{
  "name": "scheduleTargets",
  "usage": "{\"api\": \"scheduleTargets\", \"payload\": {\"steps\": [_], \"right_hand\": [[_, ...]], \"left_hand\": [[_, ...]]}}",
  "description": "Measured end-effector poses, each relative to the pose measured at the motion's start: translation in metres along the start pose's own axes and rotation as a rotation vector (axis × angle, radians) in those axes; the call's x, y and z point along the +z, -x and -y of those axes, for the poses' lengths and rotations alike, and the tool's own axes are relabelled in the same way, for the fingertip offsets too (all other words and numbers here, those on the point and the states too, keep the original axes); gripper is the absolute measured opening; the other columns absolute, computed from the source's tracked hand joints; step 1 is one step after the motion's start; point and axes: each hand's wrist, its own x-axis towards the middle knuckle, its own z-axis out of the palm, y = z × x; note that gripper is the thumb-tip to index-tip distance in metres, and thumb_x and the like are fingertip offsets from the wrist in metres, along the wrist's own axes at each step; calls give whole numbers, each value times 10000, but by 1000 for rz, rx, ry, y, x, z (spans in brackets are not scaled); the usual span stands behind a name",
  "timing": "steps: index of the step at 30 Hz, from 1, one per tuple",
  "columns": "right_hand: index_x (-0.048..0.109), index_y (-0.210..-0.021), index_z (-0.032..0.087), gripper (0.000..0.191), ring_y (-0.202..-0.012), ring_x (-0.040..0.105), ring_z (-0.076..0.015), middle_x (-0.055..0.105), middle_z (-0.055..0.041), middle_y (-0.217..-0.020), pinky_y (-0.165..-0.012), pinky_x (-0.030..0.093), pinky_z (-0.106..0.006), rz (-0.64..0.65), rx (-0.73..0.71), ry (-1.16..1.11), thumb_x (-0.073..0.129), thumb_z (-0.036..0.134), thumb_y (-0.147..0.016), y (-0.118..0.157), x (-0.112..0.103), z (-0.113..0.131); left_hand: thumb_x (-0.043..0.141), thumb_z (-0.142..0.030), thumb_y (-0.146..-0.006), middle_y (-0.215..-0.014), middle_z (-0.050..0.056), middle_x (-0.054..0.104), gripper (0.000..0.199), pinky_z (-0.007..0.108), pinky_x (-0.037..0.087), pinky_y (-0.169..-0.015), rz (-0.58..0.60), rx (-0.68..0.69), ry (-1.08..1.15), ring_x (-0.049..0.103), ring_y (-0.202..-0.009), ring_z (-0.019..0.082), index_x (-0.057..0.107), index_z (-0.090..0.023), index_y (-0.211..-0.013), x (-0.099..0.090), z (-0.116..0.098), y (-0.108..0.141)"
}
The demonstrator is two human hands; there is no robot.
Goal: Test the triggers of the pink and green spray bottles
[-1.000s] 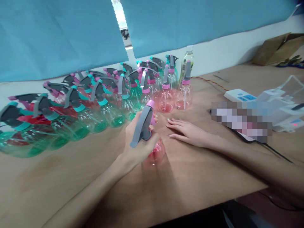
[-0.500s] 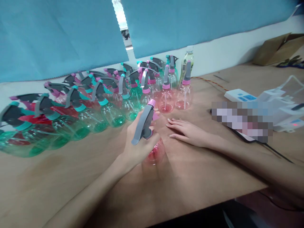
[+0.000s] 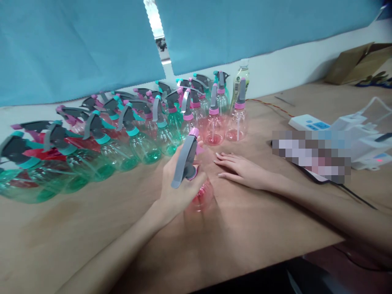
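Observation:
My left hand (image 3: 179, 181) is wrapped round the neck of a spray bottle (image 3: 202, 198) near the middle of the table. That bottle has a clear pinkish body, a grey trigger head and a pink nozzle. Its neck is mostly hidden by my fingers. To the right of it, my right hand (image 3: 237, 168) lies flat on the table, fingers stretched toward the bottle but apart from it. Just beyond my hands stand two more pink spray bottles, one (image 3: 215, 132) closer and one (image 3: 237, 127) farther right.
Several green-bodied spray bottles (image 3: 145, 149) stand in rows along the back left. A labelled drink bottle (image 3: 241, 77) is by the wall. On the right lie a blurred-out phone (image 3: 312, 159), a white power strip (image 3: 309, 122) and chargers (image 3: 367, 139). A cardboard box (image 3: 352, 67) sits far right.
The grey head of the held spray bottle has shifted very slightly, its lower end a little to the right. My right hand has stayed in place.

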Motion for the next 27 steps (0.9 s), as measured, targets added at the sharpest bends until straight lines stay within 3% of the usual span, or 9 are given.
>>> {"api": "scheduleTargets", "payload": {"steps": [4,9,16,27], "right_hand": [[512,-1412,148,608,-1413,379,-321,414,-155,-1518,-1153,317,-544,4,3,2,412,552,-969,0,0,0],[514,-1413,205,576,-1408,391,-308,416,-120,-1523,-1146,332,-548,-18,-3,0,419,557,-966,1,1,-1],[523,-1405,173,600,-1407,390,-314,417,-137,-1521,-1161,316,-528,-3,10,-4,435,562,-958,0,0,0],[517,-1410,209,584,-1404,398,-308,429,-119,-1517,-1146,337,-541,-27,-10,0,415,571,-963,0,2,-2]], "left_hand": [[548,-162,-711,-881,-1,675,294,311,536,-663,-7,3,9,631,-681,156,601,-257,-984,-1,-2,0],[559,-178,-703,-763,-15,623,262,304,492,-585,3,-15,1,558,-578,149,565,-255,-953,-2,-3,0],[561,-178,-707,-850,4,644,324,319,526,-668,-12,-16,7,648,-733,180,575,-255,-1021,0,-3,0],[549,-186,-734,-778,-10,625,255,298,511,-604,-38,14,-31,581,-595,144,585,-240,-980,1,-2,0]]}}
